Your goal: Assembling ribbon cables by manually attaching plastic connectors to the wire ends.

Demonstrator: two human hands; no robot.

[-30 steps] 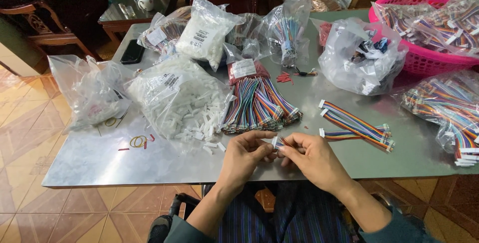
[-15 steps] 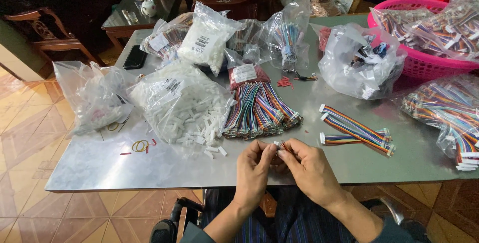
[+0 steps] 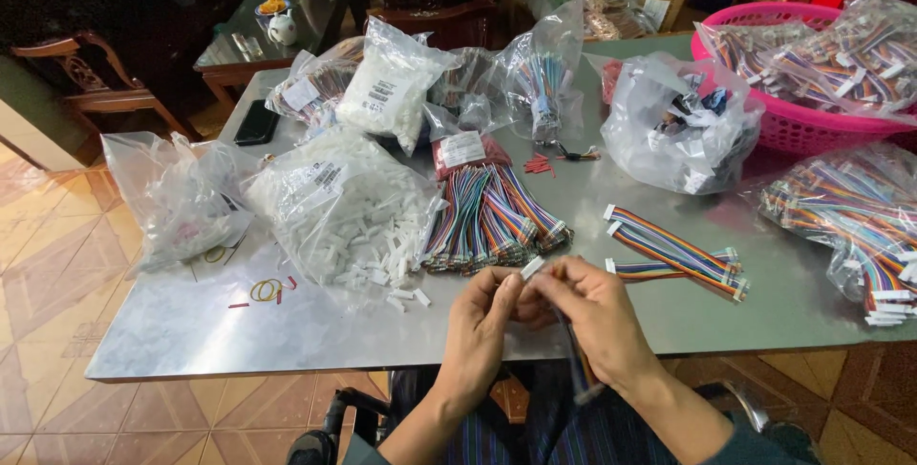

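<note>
My left hand (image 3: 485,329) and my right hand (image 3: 596,316) meet at the table's near edge. Their fingertips pinch a small white plastic connector (image 3: 532,267). A multicoloured ribbon wire (image 3: 577,368) runs from it down under my right palm. Just beyond my hands lies a pile of rainbow wire bundles (image 3: 492,217). An open clear bag of white connector housings (image 3: 349,212) spills several loose pieces to the left. Finished rainbow cables with white ends (image 3: 673,252) lie to the right of my hands.
The grey metal table (image 3: 191,327) also holds several clear plastic bags, a pink basket (image 3: 793,126) of cables at the back right, a black phone (image 3: 256,122) and rubber bands (image 3: 266,289). Tiled floor and a wooden chair (image 3: 91,93) lie to the left.
My hands have drifted slightly right and nearer the table edge, still working the same connector between the fingertips. The rest of the table looks the same.
</note>
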